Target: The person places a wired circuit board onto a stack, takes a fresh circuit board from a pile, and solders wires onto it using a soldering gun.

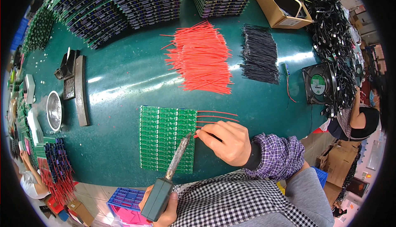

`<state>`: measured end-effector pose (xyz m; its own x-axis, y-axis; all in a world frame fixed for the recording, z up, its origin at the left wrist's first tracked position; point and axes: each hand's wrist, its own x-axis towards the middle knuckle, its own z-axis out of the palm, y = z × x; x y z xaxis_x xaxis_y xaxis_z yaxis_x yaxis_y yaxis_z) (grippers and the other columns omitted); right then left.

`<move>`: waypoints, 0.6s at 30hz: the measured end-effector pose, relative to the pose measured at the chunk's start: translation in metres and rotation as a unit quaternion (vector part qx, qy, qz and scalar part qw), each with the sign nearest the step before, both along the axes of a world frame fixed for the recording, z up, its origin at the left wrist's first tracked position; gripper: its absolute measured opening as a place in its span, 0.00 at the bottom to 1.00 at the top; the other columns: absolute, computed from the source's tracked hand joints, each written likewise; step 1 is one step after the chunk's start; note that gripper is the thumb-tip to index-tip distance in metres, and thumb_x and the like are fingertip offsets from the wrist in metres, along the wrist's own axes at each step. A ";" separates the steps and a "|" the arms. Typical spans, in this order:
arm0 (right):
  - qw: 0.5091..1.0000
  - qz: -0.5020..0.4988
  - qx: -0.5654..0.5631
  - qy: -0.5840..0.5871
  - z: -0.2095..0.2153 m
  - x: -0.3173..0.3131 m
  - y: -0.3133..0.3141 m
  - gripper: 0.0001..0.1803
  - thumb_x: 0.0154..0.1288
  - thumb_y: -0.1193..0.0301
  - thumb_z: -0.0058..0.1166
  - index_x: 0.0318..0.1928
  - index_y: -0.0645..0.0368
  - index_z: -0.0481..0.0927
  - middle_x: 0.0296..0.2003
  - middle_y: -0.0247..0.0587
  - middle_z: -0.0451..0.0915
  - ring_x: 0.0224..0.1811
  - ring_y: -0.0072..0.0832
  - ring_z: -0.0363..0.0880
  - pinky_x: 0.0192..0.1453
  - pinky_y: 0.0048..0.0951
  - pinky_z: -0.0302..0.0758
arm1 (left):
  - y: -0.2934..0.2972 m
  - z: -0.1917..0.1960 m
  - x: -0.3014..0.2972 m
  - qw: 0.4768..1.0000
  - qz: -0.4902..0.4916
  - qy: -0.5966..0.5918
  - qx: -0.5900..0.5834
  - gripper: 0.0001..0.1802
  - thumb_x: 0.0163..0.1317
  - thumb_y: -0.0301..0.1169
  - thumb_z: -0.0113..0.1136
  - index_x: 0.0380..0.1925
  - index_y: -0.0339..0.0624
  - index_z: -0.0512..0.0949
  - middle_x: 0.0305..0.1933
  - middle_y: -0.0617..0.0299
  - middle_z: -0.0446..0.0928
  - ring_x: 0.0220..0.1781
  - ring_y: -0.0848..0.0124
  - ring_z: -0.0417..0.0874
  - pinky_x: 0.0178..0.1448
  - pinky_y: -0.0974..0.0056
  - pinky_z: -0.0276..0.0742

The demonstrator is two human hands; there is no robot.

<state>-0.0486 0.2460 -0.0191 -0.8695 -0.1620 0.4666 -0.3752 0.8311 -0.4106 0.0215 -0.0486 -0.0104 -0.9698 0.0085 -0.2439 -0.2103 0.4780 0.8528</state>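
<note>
A green panel of small circuit boards lies flat near the table's front edge. Several red wires stick out to the right from its upper right edge. My left hand is wrapped around the dark green handle of a soldering iron. The iron's tip rests at or just over the panel's right edge, beside my right fingertips. With thumb and forefinger together, my right hand pinches a red wire at that edge; most of this wire is hidden by the hand.
Beyond the panel lie a pile of red wires and a pile of black wires. Tall circuit board stacks stand at the back. A fan sits right; a metal bowl and a black stand are left.
</note>
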 end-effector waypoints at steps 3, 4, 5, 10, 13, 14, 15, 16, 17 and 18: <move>0.999 -0.001 -0.013 0.032 0.000 -0.001 0.000 0.13 0.49 0.77 0.64 0.38 0.64 0.82 0.35 0.37 0.80 0.33 0.28 0.80 0.30 0.26 0.74 | 0.004 0.007 -0.007 1.000 -0.018 -0.002 -0.003 0.21 0.56 0.27 0.73 0.49 0.33 0.80 0.45 0.51 0.83 0.45 0.61 0.83 0.51 0.59 0.78; 0.999 -0.001 -0.014 0.032 0.000 0.000 0.000 0.13 0.49 0.77 0.64 0.38 0.64 0.82 0.35 0.37 0.80 0.33 0.28 0.80 0.30 0.26 0.74 | 0.006 0.010 -0.009 1.000 -0.024 -0.003 -0.004 0.20 0.56 0.27 0.73 0.49 0.33 0.80 0.45 0.51 0.83 0.45 0.60 0.84 0.51 0.59 0.79; 0.999 0.007 -0.022 0.049 0.001 0.001 0.000 0.13 0.49 0.77 0.64 0.38 0.64 0.82 0.35 0.37 0.80 0.33 0.28 0.79 0.31 0.27 0.74 | 0.008 0.013 -0.011 1.000 -0.029 -0.004 -0.005 0.20 0.56 0.27 0.73 0.48 0.33 0.81 0.45 0.51 0.83 0.45 0.60 0.84 0.51 0.58 0.79; 0.999 0.016 -0.033 0.038 -0.004 0.005 -0.003 0.14 0.49 0.76 0.63 0.39 0.64 0.82 0.35 0.37 0.80 0.33 0.28 0.79 0.31 0.27 0.74 | 0.013 0.025 -0.020 0.998 -0.058 -0.012 -0.012 0.18 0.57 0.29 0.72 0.47 0.34 0.82 0.44 0.50 0.84 0.44 0.58 0.84 0.50 0.58 0.79; 0.999 0.028 -0.036 0.017 -0.006 0.004 -0.003 0.14 0.49 0.77 0.63 0.40 0.63 0.82 0.35 0.38 0.80 0.32 0.28 0.78 0.30 0.27 0.73 | 0.018 0.037 -0.022 0.997 -0.077 -0.015 -0.015 0.17 0.58 0.30 0.72 0.46 0.35 0.83 0.43 0.50 0.84 0.44 0.57 0.85 0.50 0.57 0.79; 0.999 0.026 -0.037 0.017 -0.004 0.006 -0.001 0.14 0.49 0.77 0.63 0.39 0.63 0.81 0.35 0.38 0.80 0.32 0.28 0.78 0.30 0.27 0.74 | 0.020 0.040 -0.023 0.997 -0.079 -0.014 -0.014 0.17 0.58 0.30 0.72 0.46 0.35 0.83 0.43 0.50 0.84 0.44 0.57 0.85 0.50 0.57 0.79; 0.999 0.024 -0.037 0.018 -0.002 0.008 0.000 0.14 0.49 0.77 0.63 0.39 0.63 0.81 0.35 0.38 0.79 0.32 0.28 0.77 0.29 0.27 0.74 | 0.021 0.043 -0.024 0.996 -0.082 -0.019 -0.010 0.17 0.58 0.30 0.72 0.46 0.35 0.83 0.44 0.50 0.84 0.44 0.57 0.85 0.50 0.57 0.79; 0.999 0.026 -0.038 0.017 -0.004 0.007 -0.001 0.14 0.49 0.77 0.63 0.39 0.63 0.81 0.35 0.38 0.79 0.32 0.28 0.77 0.29 0.27 0.74 | 0.021 0.042 -0.024 0.996 -0.081 -0.026 -0.009 0.18 0.58 0.29 0.72 0.47 0.35 0.82 0.44 0.50 0.84 0.45 0.57 0.85 0.49 0.57 0.79; 0.999 0.027 -0.038 0.018 -0.005 0.006 -0.002 0.14 0.48 0.77 0.63 0.39 0.63 0.81 0.35 0.37 0.79 0.32 0.28 0.77 0.28 0.27 0.75 | 0.020 0.041 -0.023 0.996 -0.079 -0.027 -0.009 0.18 0.58 0.29 0.72 0.47 0.35 0.82 0.44 0.50 0.84 0.45 0.57 0.85 0.49 0.57 0.79; 0.999 0.027 -0.037 0.020 -0.006 0.005 -0.003 0.15 0.47 0.78 0.63 0.39 0.63 0.81 0.35 0.37 0.79 0.31 0.28 0.77 0.28 0.27 0.75 | 0.019 0.039 -0.021 0.997 -0.070 -0.035 -0.003 0.18 0.58 0.29 0.72 0.47 0.35 0.82 0.44 0.50 0.84 0.45 0.57 0.85 0.49 0.57 0.79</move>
